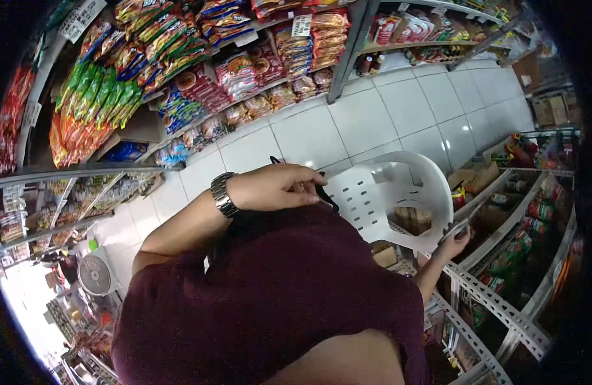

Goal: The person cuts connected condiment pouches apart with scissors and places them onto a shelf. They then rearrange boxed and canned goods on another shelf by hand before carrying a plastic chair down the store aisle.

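My left hand, with a metal-band watch at its wrist, is in front of the maroon shirt. Its curled fingers close on a black strap. A white plastic chair with slots in its seat stands just beyond that hand. At the right, my right hand is closed round a thin, flat dark object, right beside the chair's curved edge. Whether this hand also touches the chair cannot be told.
Shelves of packaged snacks and noodle packs run along the far left and top. White floor tiles lie between them and the chair. Metal racks with packets are close at the right. A fan stands at the lower left.
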### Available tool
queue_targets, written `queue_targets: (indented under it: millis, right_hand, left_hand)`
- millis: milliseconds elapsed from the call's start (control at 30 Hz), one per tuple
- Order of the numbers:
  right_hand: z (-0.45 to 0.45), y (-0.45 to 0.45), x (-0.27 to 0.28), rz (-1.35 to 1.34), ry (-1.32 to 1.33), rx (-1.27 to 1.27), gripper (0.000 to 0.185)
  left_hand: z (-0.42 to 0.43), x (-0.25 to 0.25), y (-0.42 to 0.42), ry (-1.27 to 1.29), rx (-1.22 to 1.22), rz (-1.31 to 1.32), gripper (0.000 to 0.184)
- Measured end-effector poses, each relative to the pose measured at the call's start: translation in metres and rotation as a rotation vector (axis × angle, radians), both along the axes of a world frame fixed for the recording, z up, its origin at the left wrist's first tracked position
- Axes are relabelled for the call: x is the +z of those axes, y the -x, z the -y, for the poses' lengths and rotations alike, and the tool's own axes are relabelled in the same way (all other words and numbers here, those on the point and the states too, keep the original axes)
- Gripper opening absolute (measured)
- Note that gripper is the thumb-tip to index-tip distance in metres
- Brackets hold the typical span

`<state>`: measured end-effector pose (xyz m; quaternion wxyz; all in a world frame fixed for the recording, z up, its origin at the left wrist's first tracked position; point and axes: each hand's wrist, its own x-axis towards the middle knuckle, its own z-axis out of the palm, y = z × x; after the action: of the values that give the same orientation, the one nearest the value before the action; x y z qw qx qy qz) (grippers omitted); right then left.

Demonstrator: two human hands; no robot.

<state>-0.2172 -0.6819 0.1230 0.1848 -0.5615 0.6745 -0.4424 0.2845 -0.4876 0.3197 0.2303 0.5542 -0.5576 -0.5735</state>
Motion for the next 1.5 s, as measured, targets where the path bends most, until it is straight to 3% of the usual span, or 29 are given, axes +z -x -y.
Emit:
queue_targets:
  millis: [33, 133, 200, 333, 367, 467, 533, 667, 733, 800, 867, 900, 1000, 1067, 1133, 1267, 1367, 1500]
  right_hand:
    - [0.007, 0.006, 0.01, -0.103, 0.115, 0.013, 0.049]
    - [0.026, 0.014, 0.03, -0.316, 0.039, -0.163, 0.043]
    - [0.042, 0.033, 0.016, -0.37, 0.056, -0.152, 0.046]
    - [0.065, 0.052, -0.02, -0.213, -0.185, -0.055, 0.045]
    - [0.065, 0.052, -0.025, -0.308, -0.162, 0.033, 0.047]
    - [0.087, 0.1, -0.106, -0.088, -0.154, 0.237, 0.05]
    - [0.077, 0.071, -0.085, -0.214, -0.155, 0.089, 0.054]
    - [0.069, 0.084, -0.104, -0.029, -0.169, 0.221, 0.06]
    - [0.065, 0.063, -0.085, -0.357, -0.255, 0.103, 0.06]
    - [0.049, 0.01, -0.038, -0.392, -0.278, -0.009, 0.043]
    - [0.054, 0.016, -0.051, -0.286, -0.275, -0.031, 0.054]
    - [0.056, 0.017, -0.06, -0.291, -0.211, -0.024, 0.049]
    - [0.051, -0.04, -0.002, -0.198, -0.197, -0.057, 0.053]
    - [0.07, -0.041, -0.019, -0.309, -0.228, -0.08, 0.052]
    - [0.08, -0.086, 0.026, -0.374, -0.392, -0.126, 0.051]
    - [0.128, -0.116, 0.01, -0.401, -0.371, -0.133, 0.053]
    - [0.151, -0.158, 0.049, -0.373, -0.294, -0.085, 0.051]
    - [0.207, -0.18, 0.055, -0.295, -0.189, 0.0, 0.053]
  left_hand:
    - [-0.001, 0.0, 0.003, 0.002, -0.017, 0.034, 0.04]
    - [-0.006, -0.006, 0.007, -0.028, -0.033, 0.043, 0.04]
    - [-0.008, -0.005, 0.006, -0.046, -0.029, 0.053, 0.04]
    - [-0.01, -0.008, 0.001, -0.008, 0.04, 0.105, 0.041]
    - [-0.011, -0.008, -0.001, 0.023, 0.063, 0.132, 0.041]
    - [-0.011, -0.01, -0.005, 0.004, 0.05, 0.156, 0.041]
    - [-0.013, -0.016, -0.006, 0.011, 0.04, 0.156, 0.041]
    - [-0.006, -0.014, -0.012, 0.002, 0.038, 0.133, 0.041]
    - [-0.001, -0.014, -0.01, 0.017, 0.059, 0.14, 0.041]
    - [0.005, -0.012, -0.011, 0.049, 0.035, 0.148, 0.041]
    - [0.015, -0.007, -0.009, 0.073, 0.04, 0.158, 0.04]
    - [0.022, -0.002, -0.007, 0.074, 0.021, 0.171, 0.04]
    - [0.036, -0.002, -0.005, 0.076, -0.038, 0.139, 0.04]
    - [0.045, -0.002, -0.007, 0.067, -0.073, 0.117, 0.04]
    - [0.056, -0.011, -0.013, 0.085, -0.111, 0.109, 0.041]
    - [0.092, -0.019, -0.029, 0.094, -0.144, 0.064, 0.04]
    - [0.134, -0.012, -0.046, 0.062, -0.21, 0.102, 0.04]
    - [0.198, -0.003, -0.075, 0.116, -0.201, 0.144, 0.039]
